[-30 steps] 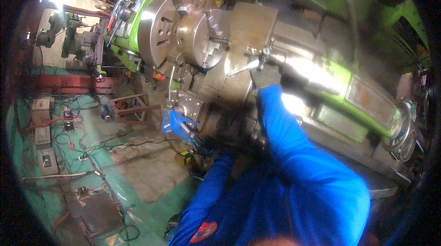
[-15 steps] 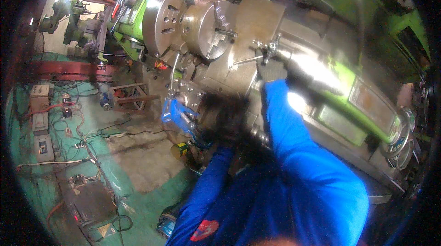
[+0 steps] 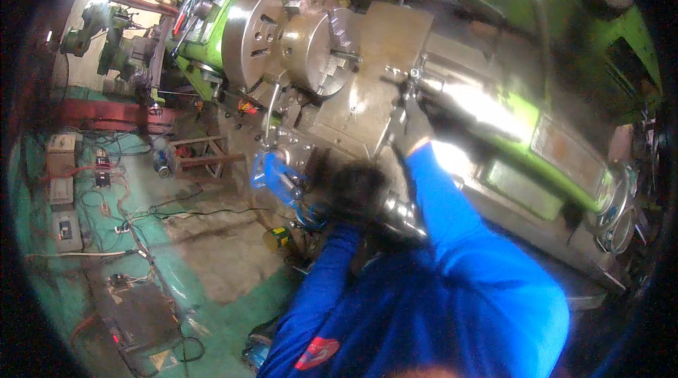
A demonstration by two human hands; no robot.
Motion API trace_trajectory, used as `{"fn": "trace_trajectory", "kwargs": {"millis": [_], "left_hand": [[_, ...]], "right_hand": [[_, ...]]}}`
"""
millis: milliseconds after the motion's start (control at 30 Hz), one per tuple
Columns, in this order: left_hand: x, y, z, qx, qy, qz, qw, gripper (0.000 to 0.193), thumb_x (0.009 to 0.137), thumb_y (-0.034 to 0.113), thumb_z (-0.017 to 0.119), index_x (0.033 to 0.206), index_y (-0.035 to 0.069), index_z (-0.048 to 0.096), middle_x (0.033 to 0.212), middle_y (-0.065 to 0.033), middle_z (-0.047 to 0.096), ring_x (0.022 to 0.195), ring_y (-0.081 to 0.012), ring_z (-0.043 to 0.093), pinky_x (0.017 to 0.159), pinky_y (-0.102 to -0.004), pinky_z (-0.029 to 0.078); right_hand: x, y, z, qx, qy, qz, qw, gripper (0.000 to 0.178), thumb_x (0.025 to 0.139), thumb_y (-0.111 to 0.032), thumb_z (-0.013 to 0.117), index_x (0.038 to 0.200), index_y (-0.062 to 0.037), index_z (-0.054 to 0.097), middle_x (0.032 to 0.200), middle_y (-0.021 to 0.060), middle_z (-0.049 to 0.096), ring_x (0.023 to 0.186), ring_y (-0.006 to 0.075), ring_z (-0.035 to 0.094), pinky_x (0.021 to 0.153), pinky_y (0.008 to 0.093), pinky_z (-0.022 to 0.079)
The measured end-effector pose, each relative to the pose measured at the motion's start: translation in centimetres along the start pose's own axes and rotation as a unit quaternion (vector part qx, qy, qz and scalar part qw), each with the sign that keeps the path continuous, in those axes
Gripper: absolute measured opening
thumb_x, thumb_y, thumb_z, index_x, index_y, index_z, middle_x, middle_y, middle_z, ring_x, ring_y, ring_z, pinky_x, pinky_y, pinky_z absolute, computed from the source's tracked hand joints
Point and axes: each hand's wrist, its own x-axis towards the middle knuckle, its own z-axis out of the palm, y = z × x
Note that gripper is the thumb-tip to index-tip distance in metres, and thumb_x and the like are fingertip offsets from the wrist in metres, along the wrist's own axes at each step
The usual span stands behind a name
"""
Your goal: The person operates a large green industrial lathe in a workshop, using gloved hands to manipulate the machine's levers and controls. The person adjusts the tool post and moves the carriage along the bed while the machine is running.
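My right hand (image 3: 417,123), in a grey glove, reaches to the slim metal tool holder (image 3: 414,75) at the nose of the lathe's tailstock (image 3: 459,99). Its fingers look closed around a short dark piece below that holder, too blurred to name. Left of the holder, a chuck (image 3: 307,49) with metal jaws is mounted on a large slotted faceplate (image 3: 244,32). My left arm's blue sleeve (image 3: 332,251) ends at a dark, blurred shape (image 3: 357,187) beside the carriage. There my left hand (image 3: 349,219) is mostly hidden, its fingers not readable.
A metal plate (image 3: 388,39) covers the bed beside the chuck. Near the carriage are a blue bracket (image 3: 272,169) and metal levers (image 3: 402,212). Handwheels (image 3: 618,215) stand at far right. Cables and electrical boxes (image 3: 63,191) lie on the green floor at left.
My right hand has drawn back slightly toward me, and its glove shows more. A thin bar that pointed left beneath the holder no longer shows there. My left arm stays nearly in place.
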Motion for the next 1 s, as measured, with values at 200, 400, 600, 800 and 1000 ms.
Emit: {"fn": "trace_trajectory", "kwargs": {"millis": [200, 400, 600, 800, 1000], "left_hand": [[-0.7, 0.1, 1.1, -0.046, 0.014, -0.021, 0.999, 0.027, 0.085, 0.019, 0.07, 0.107, 0.005, 0.071, 0.115, -0.0227, 0.067, 0.112, -0.0423, 0.06, 0.1, -0.0524, 0.048], [-0.6, -2.0, 5.2, -0.147, 0.126, 0.025, 0.981, 0.028, 0.084, 0.019, 0.069, 0.11, 0.008, 0.07, 0.118, -0.0193, 0.065, 0.117, -0.0407, 0.058, 0.103, -0.0535, 0.044], [-1.5, -1.5, 2.6, -0.054, 0.14, 0.037, 0.988, 0.025, 0.086, 0.02, 0.066, 0.108, 0.01, 0.07, 0.118, -0.013, 0.066, 0.118, -0.0339, 0.058, 0.102, -0.0494, 0.045], [-2.0, -1.6, 2.5, -0.064, 0.171, 0.059, 0.981, 0.032, 0.092, 0.028, 0.06, 0.115, 0.009, 0.07, 0.123, -0.0156, 0.068, 0.12, -0.0367, 0.06, 0.105, -0.0518, 0.045], [-2.1, -1.9, 2.2, -0.073, 0.134, 0.053, 0.987, 0.035, 0.094, 0.029, 0.06, 0.12, 0.009, 0.069, 0.128, -0.0172, 0.067, 0.123, -0.0384, 0.059, 0.108, -0.0539, 0.043]], "right_hand": [[-2.1, -6.8, -3.7, -0.111, 0.034, 0.177, 0.977, 0.028, 0.106, -0.032, 0.058, 0.107, -0.0053, 0.067, 0.07, 0.0015, 0.058, 0.05, 0.0153, 0.046, 0.051, 0.0323, 0.043], [-1.0, -6.0, -2.2, -0.167, 0.072, 0.055, 0.982, 0.026, 0.109, -0.028, 0.054, 0.104, -0.0069, 0.069, 0.071, -0.0006, 0.058, 0.055, 0.0146, 0.049, 0.053, 0.0326, 0.047], [-0.6, -5.6, -5.2, -0.45, -0.024, -0.078, 0.889, 0.027, 0.107, -0.022, 0.053, 0.126, -0.0091, 0.066, 0.081, 0.0148, 0.069, 0.066, 0.0282, 0.066, 0.061, 0.0413, 0.053], [2.3, -0.6, -3.9, -0.038, -0.086, -0.034, 0.995, 0.014, 0.106, -0.025, 0.057, 0.102, -0.0124, 0.062, 0.075, 0.0066, 0.063, 0.065, 0.0222, 0.061, 0.065, 0.0399, 0.053], [3.9, 2.5, 0.2, -0.437, -0.003, -0.255, 0.863, 0.01, 0.101, -0.014, 0.062, 0.106, -0.0046, 0.061, 0.098, 0.008, 0.064, 0.096, 0.0228, 0.064, 0.083, 0.036, 0.055]]}}
